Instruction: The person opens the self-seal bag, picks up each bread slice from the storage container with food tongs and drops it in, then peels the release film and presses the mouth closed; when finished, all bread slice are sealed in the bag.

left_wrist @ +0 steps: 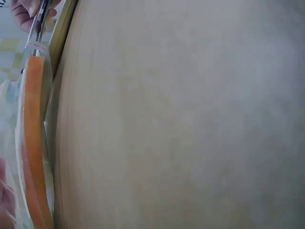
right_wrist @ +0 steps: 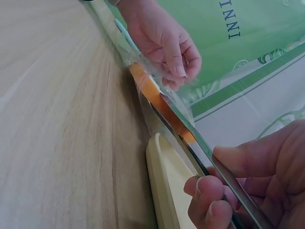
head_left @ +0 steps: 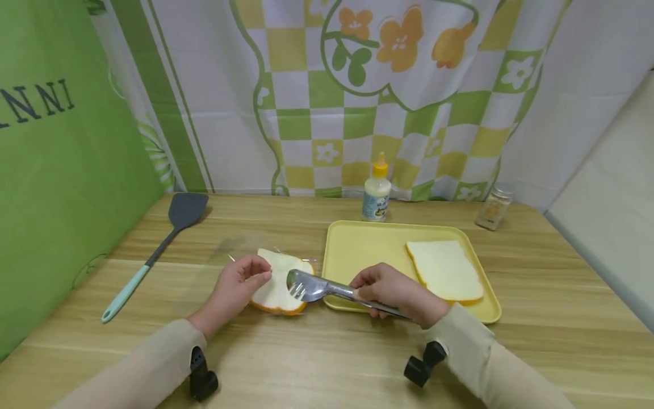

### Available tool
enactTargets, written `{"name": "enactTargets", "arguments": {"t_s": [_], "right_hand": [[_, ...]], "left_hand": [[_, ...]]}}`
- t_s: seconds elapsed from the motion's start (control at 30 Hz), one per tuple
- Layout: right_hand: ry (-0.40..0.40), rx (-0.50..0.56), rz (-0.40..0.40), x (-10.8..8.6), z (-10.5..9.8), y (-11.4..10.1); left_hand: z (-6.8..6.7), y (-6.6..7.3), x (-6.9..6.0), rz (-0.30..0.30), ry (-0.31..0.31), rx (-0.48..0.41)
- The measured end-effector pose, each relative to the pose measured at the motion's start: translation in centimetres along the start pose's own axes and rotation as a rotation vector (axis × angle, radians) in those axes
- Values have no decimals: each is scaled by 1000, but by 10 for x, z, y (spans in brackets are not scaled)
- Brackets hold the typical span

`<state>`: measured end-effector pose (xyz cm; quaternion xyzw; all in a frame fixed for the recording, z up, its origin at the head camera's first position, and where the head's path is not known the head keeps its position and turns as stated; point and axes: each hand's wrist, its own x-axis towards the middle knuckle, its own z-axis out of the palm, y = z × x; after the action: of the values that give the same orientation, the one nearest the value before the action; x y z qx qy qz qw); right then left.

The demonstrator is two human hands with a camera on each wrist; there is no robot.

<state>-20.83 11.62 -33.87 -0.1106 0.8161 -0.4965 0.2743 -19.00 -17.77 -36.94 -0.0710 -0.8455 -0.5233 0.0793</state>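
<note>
My left hand (head_left: 240, 286) is at the left edge of a bread slice (head_left: 276, 289) with an orange crust, and its thumb and fingertips pinch the clear plastic bag (right_wrist: 183, 98) around that slice. My right hand (head_left: 390, 289) holds metal serving tongs (head_left: 334, 288). In the right wrist view, the two tong arms reach along either side of the slice's orange crust (right_wrist: 152, 95). The slotted head lies over its right part in the head view. A second bread slice (head_left: 447, 271) lies unwrapped on a yellow tray (head_left: 357, 244) to the right.
Behind the tray stands a squeeze bottle (head_left: 377, 196) with a yellow cap. A small glass shaker jar (head_left: 494, 207) is at the back right. On the left lies a spatula (head_left: 163, 250) with a mint handle. Printed curtains (head_left: 327, 125) hang behind the wooden table (head_left: 306, 363).
</note>
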Motion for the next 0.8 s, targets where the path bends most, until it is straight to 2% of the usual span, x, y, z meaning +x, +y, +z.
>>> {"name": "enactTargets", "arguments": {"t_s": [0.13, 0.33, 0.5, 0.63, 0.8], "right_hand": [[3, -11, -10, -1, 1, -1], [-18, 4, -18, -1, 4, -1], [-33, 7, -32, 0, 7, -3], [-33, 12, -38, 2, 7, -4], [-53, 60, 1, 2, 6, -1]], "left_hand": [[2, -1, 2, -7, -33, 14], [6, 1, 4, -5, -24, 42], [14, 4, 7, 20, -8, -24], [17, 3, 7, 0, 4, -85], [14, 3, 5, 53, 67, -91]]}}
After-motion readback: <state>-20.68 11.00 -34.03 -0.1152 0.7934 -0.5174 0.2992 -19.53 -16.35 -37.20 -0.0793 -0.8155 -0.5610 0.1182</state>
